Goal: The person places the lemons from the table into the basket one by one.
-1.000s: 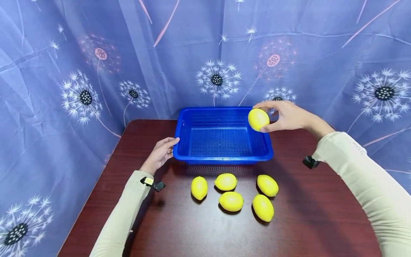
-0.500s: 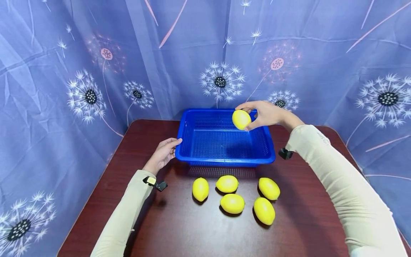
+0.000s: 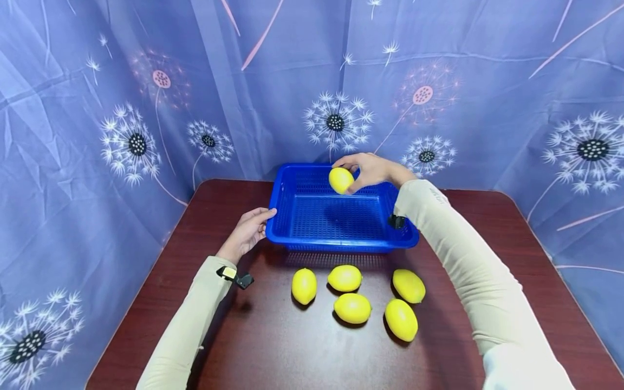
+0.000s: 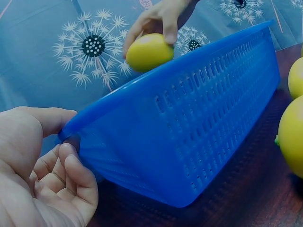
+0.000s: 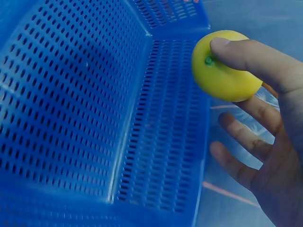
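Note:
A blue perforated basket (image 3: 341,245) stands at the back of a dark red table (image 3: 273,346). My right hand (image 3: 371,169) pinches a yellow lemon (image 3: 340,180) above the basket's far side; the right wrist view shows thumb and fingers round the lemon (image 5: 222,66) over the basket (image 5: 71,94). My left hand (image 3: 248,230) rests against the basket's left front corner, thumb at the rim, fingers loosely curled beside the wall (image 4: 189,127). The held lemon (image 4: 147,51) shows past the rim in the left wrist view.
Several loose lemons (image 3: 352,307) lie on the table in front of the basket. A blue curtain (image 3: 146,108) with dandelion print hangs close behind and at both sides. The table's edges run left and right of my arms.
My right hand has carried the lemon leftward, from the basket's right rim to over its far middle. The left hand has stayed at the basket's corner.

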`<state>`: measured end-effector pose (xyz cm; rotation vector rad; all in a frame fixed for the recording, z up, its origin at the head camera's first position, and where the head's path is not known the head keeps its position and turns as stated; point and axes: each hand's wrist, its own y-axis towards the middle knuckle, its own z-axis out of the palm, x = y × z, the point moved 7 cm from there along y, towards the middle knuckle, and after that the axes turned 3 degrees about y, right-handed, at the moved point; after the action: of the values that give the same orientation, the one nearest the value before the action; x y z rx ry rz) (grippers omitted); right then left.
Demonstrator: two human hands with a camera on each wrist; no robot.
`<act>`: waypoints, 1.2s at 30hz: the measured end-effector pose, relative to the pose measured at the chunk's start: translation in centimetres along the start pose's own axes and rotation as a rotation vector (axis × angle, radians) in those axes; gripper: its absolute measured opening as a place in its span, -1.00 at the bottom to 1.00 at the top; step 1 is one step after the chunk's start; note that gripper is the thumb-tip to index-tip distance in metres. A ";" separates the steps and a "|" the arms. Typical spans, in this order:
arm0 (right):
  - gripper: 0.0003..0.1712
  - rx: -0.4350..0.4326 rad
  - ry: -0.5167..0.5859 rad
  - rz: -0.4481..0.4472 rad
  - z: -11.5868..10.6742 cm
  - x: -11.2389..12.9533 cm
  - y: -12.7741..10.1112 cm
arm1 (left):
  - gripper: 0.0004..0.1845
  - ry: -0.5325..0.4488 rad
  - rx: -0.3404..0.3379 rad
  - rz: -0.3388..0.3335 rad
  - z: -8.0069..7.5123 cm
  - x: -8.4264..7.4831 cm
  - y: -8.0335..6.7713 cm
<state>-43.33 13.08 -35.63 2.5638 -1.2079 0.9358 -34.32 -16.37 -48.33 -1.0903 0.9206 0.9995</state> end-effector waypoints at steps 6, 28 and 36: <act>-0.09 0.053 0.007 0.005 1.7 0.0 2.4 | -0.87 -0.006 -0.009 -0.014 0.0 -0.1 -0.1; -0.09 0.091 -0.002 0.143 7.8 -2.2 6.9 | -0.87 -0.014 -0.014 -0.005 -0.1 0.1 0.0; -0.09 0.078 -0.045 0.152 9.2 -2.3 7.8 | -0.87 -0.019 0.001 0.000 -0.1 0.2 0.1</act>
<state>-45.86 5.87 -45.25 2.5963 -1.4228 0.9783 -34.36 -16.43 -48.56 -1.0780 0.9063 1.0076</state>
